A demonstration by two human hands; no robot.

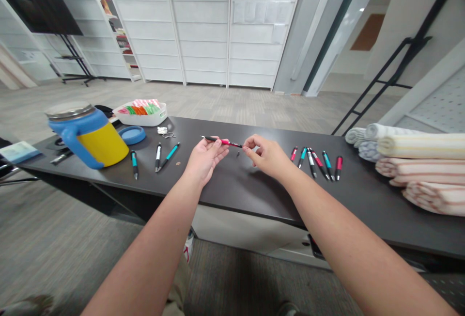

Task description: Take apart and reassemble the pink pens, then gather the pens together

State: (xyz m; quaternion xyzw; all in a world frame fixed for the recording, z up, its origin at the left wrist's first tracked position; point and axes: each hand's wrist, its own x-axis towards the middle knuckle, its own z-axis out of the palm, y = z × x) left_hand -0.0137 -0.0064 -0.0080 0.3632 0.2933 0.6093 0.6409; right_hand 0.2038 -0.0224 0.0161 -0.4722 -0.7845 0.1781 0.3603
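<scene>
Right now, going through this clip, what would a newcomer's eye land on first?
At centre, the left hand holds a red-and-black pen above a dark table, with the right hand at its tip. Toward the left end of the table stands a large blue-and-yellow mug. At the right end lie rolled and folded striped towels.

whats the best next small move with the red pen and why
Probably firm up the right hand on the end of the red pen. Its fingers seem only just at that end, while the left hand holds the pen nearer the middle, so a firmer pinch would likely steady it.
</scene>
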